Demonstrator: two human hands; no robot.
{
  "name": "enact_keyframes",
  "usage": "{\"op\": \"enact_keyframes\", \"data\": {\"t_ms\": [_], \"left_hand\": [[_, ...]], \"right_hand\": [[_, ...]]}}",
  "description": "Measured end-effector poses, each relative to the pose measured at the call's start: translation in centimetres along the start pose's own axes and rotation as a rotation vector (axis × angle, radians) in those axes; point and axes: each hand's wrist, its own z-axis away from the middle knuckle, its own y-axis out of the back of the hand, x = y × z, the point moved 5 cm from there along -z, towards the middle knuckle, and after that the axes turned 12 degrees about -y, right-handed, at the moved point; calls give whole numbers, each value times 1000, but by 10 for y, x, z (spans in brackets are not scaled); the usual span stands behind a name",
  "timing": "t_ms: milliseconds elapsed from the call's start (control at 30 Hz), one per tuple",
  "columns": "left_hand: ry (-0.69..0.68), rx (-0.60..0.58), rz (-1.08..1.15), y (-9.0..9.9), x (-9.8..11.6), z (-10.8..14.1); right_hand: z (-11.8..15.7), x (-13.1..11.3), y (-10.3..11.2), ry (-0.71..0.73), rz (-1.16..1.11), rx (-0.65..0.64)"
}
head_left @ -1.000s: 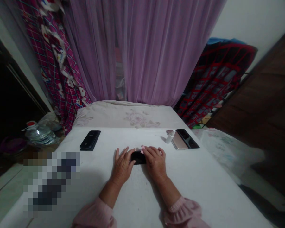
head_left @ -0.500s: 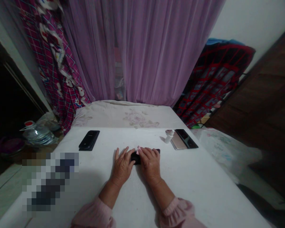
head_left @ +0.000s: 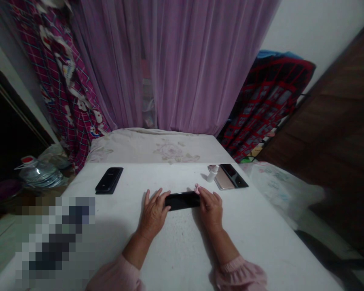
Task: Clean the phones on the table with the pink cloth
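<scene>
A black smartphone [head_left: 182, 201] lies lengthwise on the white table, its dark glossy face up. My left hand [head_left: 154, 210] grips its left end between thumb and forefinger, the other fingers spread on the tabletop. At the right end, my right hand [head_left: 211, 205] is closed on a small pink cloth [head_left: 197, 188], which pokes out above the fingertips. Part of the phone's right end is hidden by that hand. Just beyond the right hand stands a small white bottle [head_left: 212, 173].
Behind the bottle lie a rose-gold phone [head_left: 224, 178] and a dark, shiny flat piece [head_left: 235, 176]. A black phone [head_left: 109, 180] rests at the back left on a dark flat piece. The white table [head_left: 176, 250] meets a flowered cloth [head_left: 170, 148]. A water jug [head_left: 39, 173] stands left.
My right hand has slid with the pink cloth from the phone's middle to its right end, uncovering most of the screen. The left hand keeps its hold. The view has shifted slightly.
</scene>
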Motion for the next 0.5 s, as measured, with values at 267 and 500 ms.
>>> {"op": "enact_keyframes", "data": {"t_ms": [267, 500], "left_hand": [[27, -18, -7, 0, 0, 0], [40, -12, -30, 1, 0, -1]], "right_hand": [[8, 1, -15, -166, -185, 26], [14, 23, -18, -685, -458, -150]]}}
